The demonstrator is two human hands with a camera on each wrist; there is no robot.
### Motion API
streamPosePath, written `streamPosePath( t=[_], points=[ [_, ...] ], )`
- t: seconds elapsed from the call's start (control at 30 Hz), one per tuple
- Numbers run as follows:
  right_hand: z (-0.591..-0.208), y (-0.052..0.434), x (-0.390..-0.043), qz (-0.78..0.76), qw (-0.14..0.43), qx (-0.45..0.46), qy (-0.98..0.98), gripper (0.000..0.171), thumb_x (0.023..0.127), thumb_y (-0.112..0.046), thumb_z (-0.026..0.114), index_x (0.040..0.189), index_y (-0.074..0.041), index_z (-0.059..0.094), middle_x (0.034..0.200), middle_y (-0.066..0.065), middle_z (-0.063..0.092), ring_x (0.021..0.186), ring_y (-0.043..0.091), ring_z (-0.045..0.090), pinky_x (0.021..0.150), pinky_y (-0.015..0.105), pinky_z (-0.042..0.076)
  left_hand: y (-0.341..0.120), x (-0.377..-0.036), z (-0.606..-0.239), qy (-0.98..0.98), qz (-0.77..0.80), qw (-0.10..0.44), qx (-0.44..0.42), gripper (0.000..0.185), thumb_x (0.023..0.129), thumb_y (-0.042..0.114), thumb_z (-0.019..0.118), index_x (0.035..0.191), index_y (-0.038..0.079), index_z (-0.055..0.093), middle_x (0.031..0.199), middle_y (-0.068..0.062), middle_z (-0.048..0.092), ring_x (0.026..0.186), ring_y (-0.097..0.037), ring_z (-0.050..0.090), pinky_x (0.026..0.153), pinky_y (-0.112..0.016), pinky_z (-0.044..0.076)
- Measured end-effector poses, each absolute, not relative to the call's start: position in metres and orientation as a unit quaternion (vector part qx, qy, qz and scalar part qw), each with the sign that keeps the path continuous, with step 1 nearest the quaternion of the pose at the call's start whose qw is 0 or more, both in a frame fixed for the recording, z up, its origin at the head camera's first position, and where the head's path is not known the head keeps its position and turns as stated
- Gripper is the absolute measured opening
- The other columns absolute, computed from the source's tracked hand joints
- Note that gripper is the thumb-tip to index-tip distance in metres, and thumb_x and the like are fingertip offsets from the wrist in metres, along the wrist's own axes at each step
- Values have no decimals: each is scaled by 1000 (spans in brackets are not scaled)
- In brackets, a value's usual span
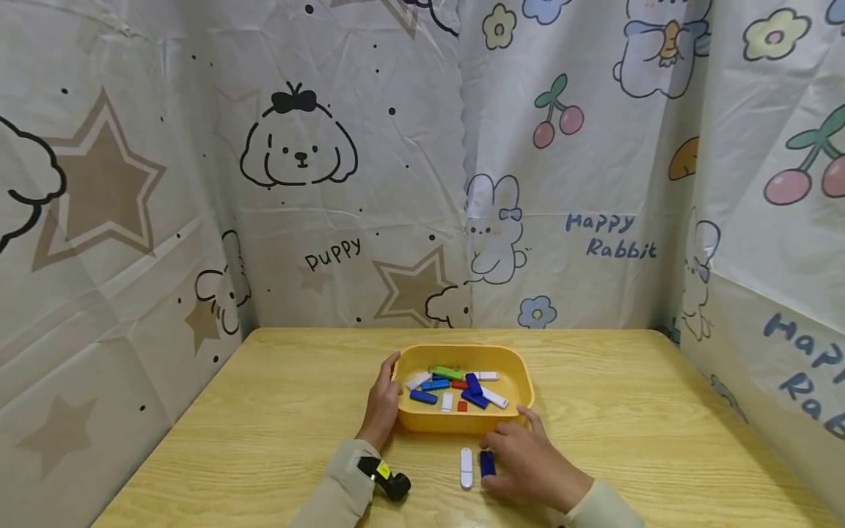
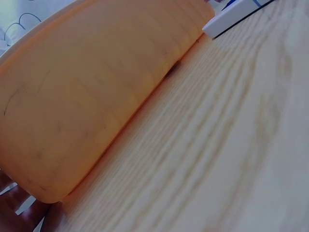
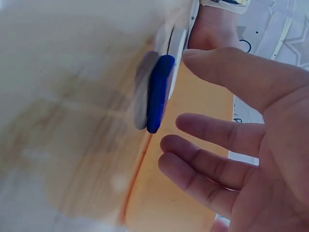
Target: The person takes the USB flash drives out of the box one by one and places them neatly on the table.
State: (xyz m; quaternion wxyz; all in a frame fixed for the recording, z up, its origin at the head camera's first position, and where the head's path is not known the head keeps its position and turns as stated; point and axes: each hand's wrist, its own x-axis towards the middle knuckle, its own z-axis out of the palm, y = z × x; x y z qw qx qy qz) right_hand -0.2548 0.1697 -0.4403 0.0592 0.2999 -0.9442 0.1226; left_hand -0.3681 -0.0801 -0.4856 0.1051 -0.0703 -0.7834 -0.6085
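Where the pale wooden surface (image 1: 264,440) comes closest to the person, two small plastic sticks lie side by side: a white one with rounded ends (image 1: 466,467) and a dark blue one (image 1: 487,463) just beside it. They are set flat and in a neat row, likely so each can be seen and told apart. The right hand (image 1: 531,466) rests by the blue stick, its fingers (image 3: 212,140) loose and spread apart, holding nothing (the wrist view shows the open palm). It may just touch the stick; I cannot tell.

A little farther off, the left hand (image 1: 383,400) lies against the left wall of the smooth, round-cornered yellow plastic tray (image 1: 462,422), fingers fairly straight along the rim, probably to keep it from sliding. Inside the tray sits a loose heap of more sticks (image 1: 455,387), blue, white, green and red, all hard and shiny.

Behind stands a crinkled cartoon curtain (image 1: 422,183).
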Motion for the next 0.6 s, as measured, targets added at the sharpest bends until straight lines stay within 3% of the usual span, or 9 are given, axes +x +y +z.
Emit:
streamPosePath(
  t=[0.2,0.43,0.6],
  points=[
    [-430,173,-259,178,53,310,-933,30,81,-36,75,101,-14,71,98,-5,67,95,13,59,100,64,24,-81,-369,-486,-782,-610,108,-71,59,90,6,36,149,13,32,155,-9,31,141,-27,28,114,-51,20],
    [-420,178,-271,284,62,315,-903,24,86,-31,72,101,-12,70,94,-4,68,83,12,60,80,36,49,-80,-368,-486,-779,-612,109,-74,60,90,6,36,149,13,32,154,-9,31,141,-28,29,114,-52,20],
    [-419,178,-280,339,66,304,-888,17,88,-25,70,97,-10,69,91,-6,65,76,7,57,71,31,54,-80,-368,-488,-778,-614,105,-77,60,90,5,35,149,12,32,155,-11,30,142,-30,27,114,-53,19]
  ],
)
